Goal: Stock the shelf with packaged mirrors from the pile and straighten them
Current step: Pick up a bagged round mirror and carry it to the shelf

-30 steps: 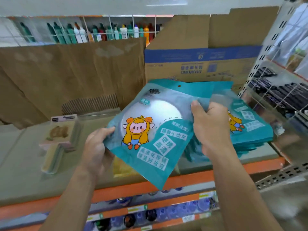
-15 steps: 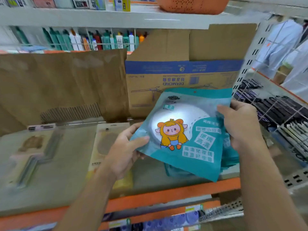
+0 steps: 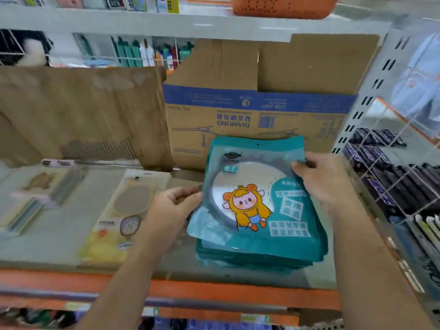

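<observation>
A teal packaged mirror (image 3: 257,201) with a cartoon figure in a yellow hood lies on top of a stack of the same teal packs (image 3: 259,256) on the grey shelf (image 3: 59,236). My left hand (image 3: 171,208) grips the top pack's left edge, thumb on top. My right hand (image 3: 323,177) grips its upper right edge. The pack sits nearly square on the stack, its lower left corner slightly lifted.
A yellow packaged mirror (image 3: 119,217) lies left of the stack, and pale packs (image 3: 35,196) lie further left. A cardboard box (image 3: 259,110) and brown cardboard (image 3: 78,110) stand behind. A wire divider (image 3: 390,186) with dark goods borders the right. An orange basket (image 3: 283,5) sits above.
Both hands have carried the teal pack forward and down from mid-air onto the stack on the shelf. The view has tilted up and shifted toward the shelf.
</observation>
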